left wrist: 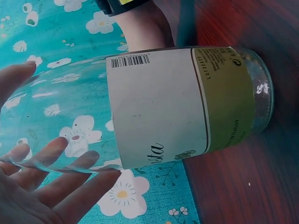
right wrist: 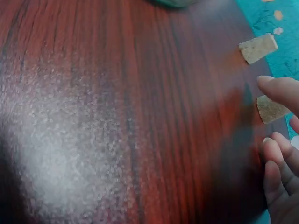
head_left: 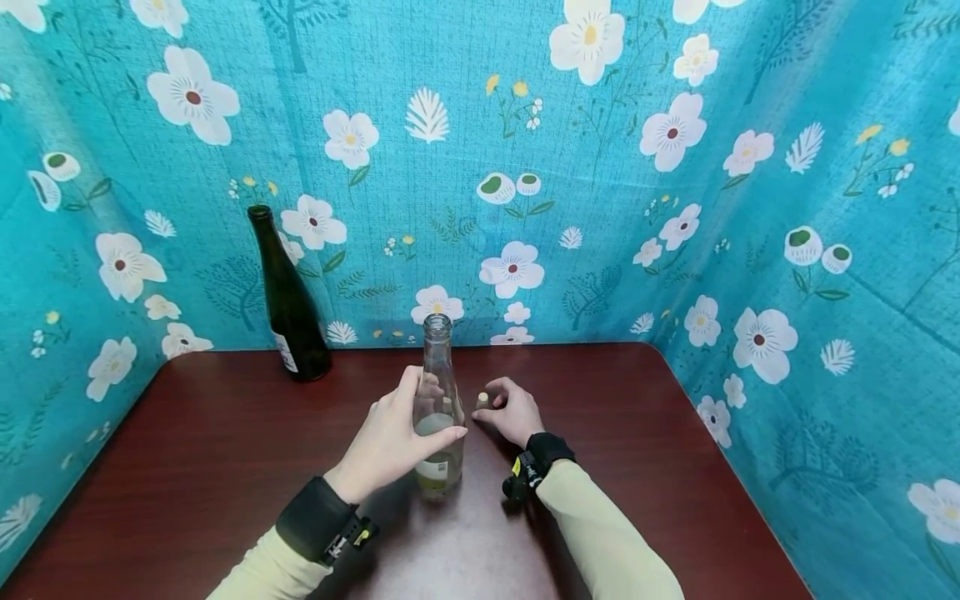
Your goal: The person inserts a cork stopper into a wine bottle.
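The left hand (head_left: 393,442) grips the clear glass bottle (head_left: 437,408), open-topped; the right hand (head_left: 513,410) pinches a rough cork (head_left: 482,400).

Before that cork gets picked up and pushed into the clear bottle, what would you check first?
1. Clear bottle upright on the table: ok.
2. Left hand gripping the bottle's body to steady it: ok.
3. Bottle mouth open, nothing in it: ok.
4. Right hand has the cork pinched: cannot tell; the fingers are at it, but the grip is not clearly closed.
5. A second cork lies apart from the fingers, out of the way: ok.
6. Dark bottle stands well clear at the back left: ok.
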`<state>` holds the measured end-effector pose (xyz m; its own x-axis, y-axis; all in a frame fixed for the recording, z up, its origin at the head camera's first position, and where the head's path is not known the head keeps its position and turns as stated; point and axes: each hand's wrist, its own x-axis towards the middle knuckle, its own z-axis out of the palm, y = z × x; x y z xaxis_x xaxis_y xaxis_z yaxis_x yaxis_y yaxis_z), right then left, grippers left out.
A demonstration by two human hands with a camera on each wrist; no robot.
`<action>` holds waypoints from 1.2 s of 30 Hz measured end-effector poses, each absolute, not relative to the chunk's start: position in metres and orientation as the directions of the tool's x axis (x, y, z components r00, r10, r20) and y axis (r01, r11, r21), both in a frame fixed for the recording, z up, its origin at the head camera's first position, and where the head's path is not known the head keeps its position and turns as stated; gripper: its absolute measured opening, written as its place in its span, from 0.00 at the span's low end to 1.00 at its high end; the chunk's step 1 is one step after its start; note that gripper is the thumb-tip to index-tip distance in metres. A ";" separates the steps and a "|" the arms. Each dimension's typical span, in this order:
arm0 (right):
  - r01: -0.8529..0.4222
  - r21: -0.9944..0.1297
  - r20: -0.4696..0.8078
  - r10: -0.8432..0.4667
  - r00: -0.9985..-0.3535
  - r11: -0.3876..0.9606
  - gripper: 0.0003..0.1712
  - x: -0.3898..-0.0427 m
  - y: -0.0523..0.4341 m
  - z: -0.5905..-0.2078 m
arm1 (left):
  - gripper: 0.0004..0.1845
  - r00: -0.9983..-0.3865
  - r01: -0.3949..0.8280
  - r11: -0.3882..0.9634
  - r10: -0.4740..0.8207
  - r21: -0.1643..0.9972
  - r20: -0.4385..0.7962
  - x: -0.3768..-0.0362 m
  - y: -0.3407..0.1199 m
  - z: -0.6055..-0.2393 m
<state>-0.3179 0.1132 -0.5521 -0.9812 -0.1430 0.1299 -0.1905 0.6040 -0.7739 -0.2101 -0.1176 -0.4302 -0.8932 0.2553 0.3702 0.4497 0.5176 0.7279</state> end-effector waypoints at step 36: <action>-0.526 -0.818 0.495 -0.180 -0.850 0.235 0.19 -0.296 0.093 -0.374 | 0.38 -0.885 0.462 0.557 0.248 0.690 0.393 -0.210 -0.116 -0.434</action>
<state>-0.2956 0.0929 -0.3736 -0.8502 -0.1800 0.4947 -0.5255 0.2346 -0.8178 -0.2104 -0.1162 -0.4336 -0.8855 0.2479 0.3930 0.4622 0.5574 0.6897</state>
